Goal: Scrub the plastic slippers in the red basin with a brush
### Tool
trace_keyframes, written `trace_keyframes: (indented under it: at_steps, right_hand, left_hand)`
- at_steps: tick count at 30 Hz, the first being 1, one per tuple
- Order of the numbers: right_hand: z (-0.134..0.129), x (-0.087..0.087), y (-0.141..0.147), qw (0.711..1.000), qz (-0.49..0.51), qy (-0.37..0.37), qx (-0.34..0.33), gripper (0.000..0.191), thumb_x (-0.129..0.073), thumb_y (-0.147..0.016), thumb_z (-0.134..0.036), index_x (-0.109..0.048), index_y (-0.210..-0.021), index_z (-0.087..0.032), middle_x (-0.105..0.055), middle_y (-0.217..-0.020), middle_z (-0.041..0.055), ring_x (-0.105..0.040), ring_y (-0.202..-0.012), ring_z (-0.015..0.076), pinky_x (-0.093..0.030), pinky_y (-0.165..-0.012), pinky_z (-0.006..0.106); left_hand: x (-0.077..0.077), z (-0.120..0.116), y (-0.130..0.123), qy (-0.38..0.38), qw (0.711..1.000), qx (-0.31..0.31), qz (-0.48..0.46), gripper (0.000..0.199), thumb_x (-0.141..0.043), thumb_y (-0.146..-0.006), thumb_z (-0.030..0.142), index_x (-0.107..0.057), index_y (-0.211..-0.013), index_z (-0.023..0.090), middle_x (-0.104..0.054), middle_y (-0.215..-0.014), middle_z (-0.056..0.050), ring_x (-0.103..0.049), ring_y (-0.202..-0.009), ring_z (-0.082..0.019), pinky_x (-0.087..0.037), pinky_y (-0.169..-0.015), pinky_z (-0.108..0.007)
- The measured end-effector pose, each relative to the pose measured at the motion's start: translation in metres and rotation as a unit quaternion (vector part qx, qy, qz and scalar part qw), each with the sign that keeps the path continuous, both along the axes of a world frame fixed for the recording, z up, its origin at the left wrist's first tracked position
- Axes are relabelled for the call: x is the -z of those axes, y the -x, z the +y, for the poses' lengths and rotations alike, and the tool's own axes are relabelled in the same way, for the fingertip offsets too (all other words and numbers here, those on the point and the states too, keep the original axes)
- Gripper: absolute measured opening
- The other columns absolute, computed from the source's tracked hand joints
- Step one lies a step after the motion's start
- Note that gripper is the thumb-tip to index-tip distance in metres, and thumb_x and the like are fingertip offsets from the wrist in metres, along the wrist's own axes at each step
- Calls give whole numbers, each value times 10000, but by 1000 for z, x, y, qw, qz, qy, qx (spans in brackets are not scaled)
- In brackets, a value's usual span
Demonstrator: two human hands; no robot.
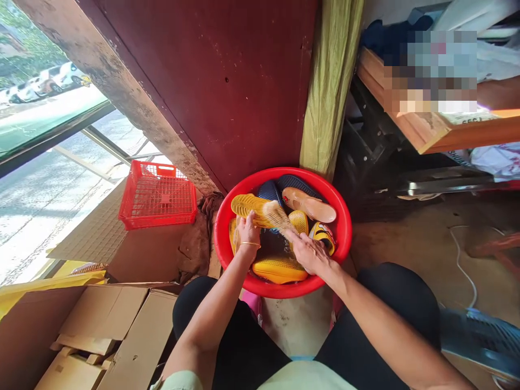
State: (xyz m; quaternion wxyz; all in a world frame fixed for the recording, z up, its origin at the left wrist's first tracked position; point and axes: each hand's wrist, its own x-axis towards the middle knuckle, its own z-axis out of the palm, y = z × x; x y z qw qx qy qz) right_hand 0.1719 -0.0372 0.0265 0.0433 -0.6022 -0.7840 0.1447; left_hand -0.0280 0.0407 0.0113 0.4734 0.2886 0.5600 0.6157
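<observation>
Brush (279,218) held in the right hand (311,253) meets a ribbed yellow slipper (246,205), which the left hand (248,230) grips above other slippers (309,205) lying wet in a red tub (345,227).

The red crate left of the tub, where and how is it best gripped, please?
Probably grip the red crate by the handle slot on its far side, from above: the slot offers a hold, and the crate lies open side up.

Head cam faces fwd/down, nr red tub (280,291).
</observation>
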Motion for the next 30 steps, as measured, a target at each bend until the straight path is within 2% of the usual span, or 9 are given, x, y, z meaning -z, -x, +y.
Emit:
trace_keyframes:
  at_steps: [3, 7, 10, 15, 19, 23, 26, 28, 30]
  right_hand:
    - [13, 6, -16, 998, 22, 27, 49, 571, -422, -942, -206, -454, -1510, -254, -728, -1134, 113, -694, -982, 230, -501, -856, 333]
    - [18, 9, -14, 966, 240, 5, 94, 611, -442, -966, -363, -364, -1544, -180, -740, -1100, 122, -719, -853, 212, -550, -778, 316]
    - [13, 5, 5, 869, 465, 82, 147, 811, -503, -908, -591, -236, -1564, -195, -734, -903, 52, -650, -526, 163, -522, -492, 276]
    - [25, -12, 6, 715, 655, 105, 222, 630, -619, -785, -661, -525, -1241, -237, -677, -888, -6, -559, -464, 84, -445, -388, 194]
    - [32, -18, -11, 697, 673, 106, 223, 646, -712, -730, -568, -518, -1255, -246, -665, -1003, 14, -600, -574, 99, -471, -407, 187]
    - [28, -16, -17, 718, 646, 112, 233, 807, -726, -721, -535, -399, -1411, -273, -673, -939, 1, -612, -572, 117, -474, -405, 196]
    - [26, -13, -19, 730, 633, 119, 229, 771, -723, -722, -539, -433, -1382, -266, -655, -827, -30, -572, -502, 103, -444, -383, 188]
    - [27, -12, -21, 739, 623, 122, 226, 717, -704, -736, -558, -468, -1343, -258, -653, -803, -36, -562, -477, 97, -436, -380, 188]
    - [28, -11, -23, 756, 607, 116, 215, 706, -686, -748, -583, -479, -1336, -252, -664, -804, -32, -563, -470, 99, -434, -382, 192]
  left_hand:
    - [-8, 6, 12, 13, 995, -19, -92, 314, -596, -808, 489, -562, -999, 242, -684, -1058, -64, -651, -1048, -186, -557, -827, -304]
    - [-15, 4, 19, 34, 983, 5, -178, 321, -646, -795, 465, -609, -996, 217, -704, -1031, -71, -660, -1067, -209, -570, -851, -334]
    - [-15, -6, 9, 45, 970, 42, -236, 265, -674, -787, 349, -632, -1007, 206, -718, -1011, -54, -685, -988, -203, -583, -840, -355]
    - [-18, -24, -13, -10, 962, 156, -226, 322, -763, -691, 200, -689, -1001, 151, -738, -1025, -76, -694, -950, -189, -573, -855, -303]
    - [-21, -25, -8, 1, 966, 198, -166, 425, -812, -700, 294, -681, -1083, 162, -720, -1113, -105, -687, -1031, -244, -561, -907, -368]
    - [-27, -23, 11, -75, 989, 110, 68, 776, -844, -681, 437, -522, -1368, 276, -559, -1418, -110, -484, -1363, -304, -442, -1078, -434]
    - [-33, -28, 18, -172, 899, 220, 336, 976, -895, -574, 524, -502, -1429, 266, -410, -1552, -148, -251, -1496, -370, -248, -1194, -502]
    - [-32, -32, 17, -194, 807, 319, 457, 969, -860, -596, 591, -514, -1439, 259, -382, -1570, -166, -234, -1493, -400, -163, -1208, -544]
    - [-28, -35, 12, -186, 758, 355, 515, 911, -794, -671, 628, -507, -1455, 262, -388, -1562, -169, -295, -1464, -392, -161, -1205, -543]
